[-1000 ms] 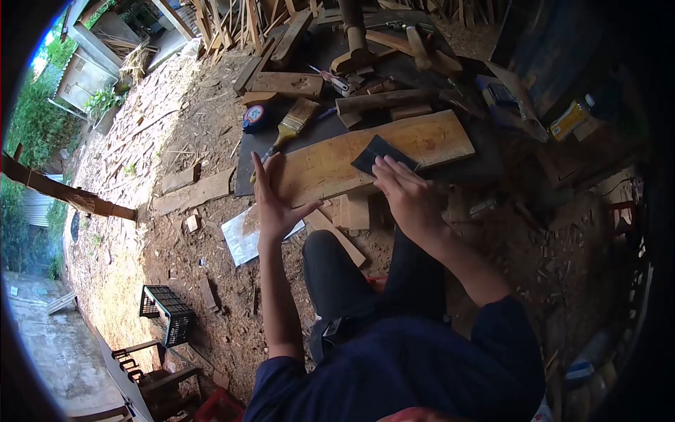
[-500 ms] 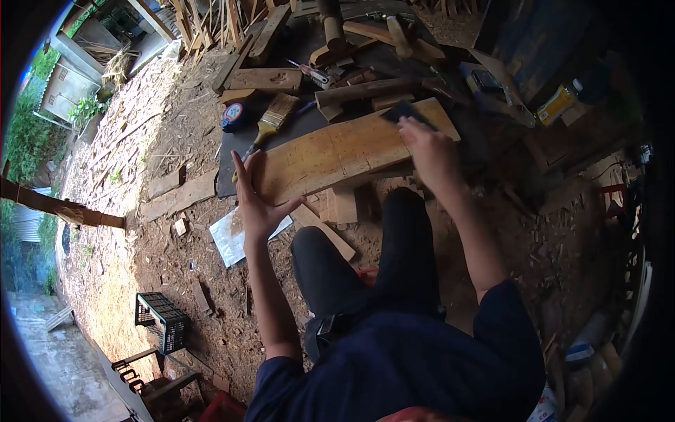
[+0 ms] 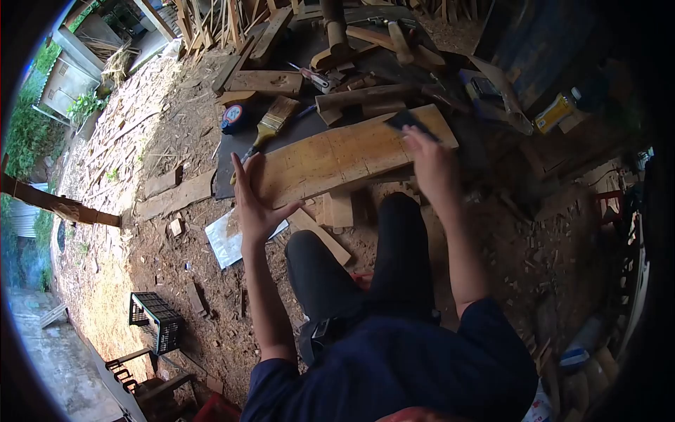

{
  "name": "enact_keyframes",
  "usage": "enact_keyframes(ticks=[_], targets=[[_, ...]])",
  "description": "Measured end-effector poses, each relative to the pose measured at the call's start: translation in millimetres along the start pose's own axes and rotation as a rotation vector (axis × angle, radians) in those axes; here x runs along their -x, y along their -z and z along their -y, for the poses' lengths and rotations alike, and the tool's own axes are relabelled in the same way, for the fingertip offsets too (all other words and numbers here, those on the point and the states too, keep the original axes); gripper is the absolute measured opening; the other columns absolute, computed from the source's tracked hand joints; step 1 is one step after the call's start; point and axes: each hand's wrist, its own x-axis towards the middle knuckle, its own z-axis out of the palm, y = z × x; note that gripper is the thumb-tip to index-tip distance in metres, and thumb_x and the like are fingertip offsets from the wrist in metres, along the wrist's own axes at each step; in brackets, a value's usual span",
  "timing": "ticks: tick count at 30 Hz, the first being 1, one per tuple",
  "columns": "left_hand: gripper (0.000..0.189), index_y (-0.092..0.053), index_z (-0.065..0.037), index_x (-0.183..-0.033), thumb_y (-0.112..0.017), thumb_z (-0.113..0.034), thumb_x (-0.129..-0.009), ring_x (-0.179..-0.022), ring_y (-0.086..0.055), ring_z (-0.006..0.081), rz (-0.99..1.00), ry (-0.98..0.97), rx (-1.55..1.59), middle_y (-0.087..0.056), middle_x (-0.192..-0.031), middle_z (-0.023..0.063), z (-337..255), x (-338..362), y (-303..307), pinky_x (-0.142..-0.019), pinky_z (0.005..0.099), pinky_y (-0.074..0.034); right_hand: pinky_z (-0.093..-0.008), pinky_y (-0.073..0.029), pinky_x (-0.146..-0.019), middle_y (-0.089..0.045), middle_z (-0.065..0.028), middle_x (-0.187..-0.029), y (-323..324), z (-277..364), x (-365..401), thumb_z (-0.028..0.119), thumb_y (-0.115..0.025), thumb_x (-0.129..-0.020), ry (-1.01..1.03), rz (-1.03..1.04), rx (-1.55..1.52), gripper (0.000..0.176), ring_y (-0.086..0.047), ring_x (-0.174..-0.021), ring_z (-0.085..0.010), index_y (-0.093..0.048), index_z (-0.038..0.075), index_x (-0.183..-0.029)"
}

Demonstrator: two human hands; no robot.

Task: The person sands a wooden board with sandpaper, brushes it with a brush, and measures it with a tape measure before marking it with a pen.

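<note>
A long yellowish wooden board lies slanted across the near edge of the dark worktable, with pencil-like lines across its face. At its left end is my left hand, fingers stretched up and thumb spread out, resting against the board's end. My right hand is over the right part of the board, its fingers pinched on a dark flat piece of sandpaper that lies on the wood. Just beyond the left hand, a paintbrush and a blue tape measure lie on the table.
Several wood offcuts, a utility knife and a wooden mallet crowd the back of the worktable. A yellow bottle stands at the right. On the chip-covered ground are a white plastic bag and a black crate.
My right hand and the sandpaper have shifted slightly toward me along the right part of the board. My left hand stays at the board's left end.
</note>
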Motion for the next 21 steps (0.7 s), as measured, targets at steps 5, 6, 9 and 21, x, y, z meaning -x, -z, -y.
enact_keyframes(ticks=[5, 6, 9, 21], targets=[[0.164, 0.001, -0.009, -0.180, -0.108, -0.044, -0.063, -0.149, -0.056, 0.0388, 0.017, -0.006, -0.054, -0.055, -0.162, 0.0228, 1, -1, -1, -0.126, 0.0508, -0.045, -0.0436, -0.066, -0.096, -0.078, -0.0244, -0.128, -33, 28, 9, 0.012, -0.065, -0.108, 0.091, -0.113, 0.028, 0.021, -0.079, -0.113, -0.0374, -0.078, -0.002, -0.116], [0.164, 0.001, -0.009, -0.180, -0.109, -0.043, -0.063, -0.151, -0.055, 0.0384, 0.010, 0.002, 0.015, -0.054, -0.163, 0.0234, 4, 0, -4, -0.127, 0.0504, -0.044, -0.0458, -0.065, -0.102, -0.079, -0.0240, -0.130, -55, 54, 26, 0.009, -0.065, -0.107, 0.220, -0.109, 0.034, 0.020, -0.079, -0.118, -0.0387, -0.077, -0.003, -0.119], [0.165, 0.002, -0.009, -0.180, -0.109, -0.042, -0.062, -0.154, -0.052, 0.0372, 0.003, 0.031, 0.163, -0.050, -0.166, 0.0251, 8, 1, -10, -0.129, 0.0492, -0.043, -0.0461, -0.060, -0.112, -0.078, -0.0225, -0.133, -105, 120, 71, 0.011, -0.071, -0.102, 0.549, 0.005, -0.093, 0.025, -0.075, -0.128, -0.0359, -0.076, -0.002, -0.124], [0.158, -0.003, -0.007, -0.180, -0.106, -0.035, -0.064, -0.147, -0.057, 0.0382, -0.024, -0.008, -0.040, -0.060, -0.158, 0.0207, -5, -2, -2, -0.127, 0.0509, -0.042, -0.0468, -0.063, -0.105, -0.079, -0.0233, -0.126, -66, 49, 22, 0.012, -0.064, -0.108, 0.172, -0.181, 0.045, 0.023, -0.077, -0.122, -0.0364, -0.078, -0.001, -0.121]])
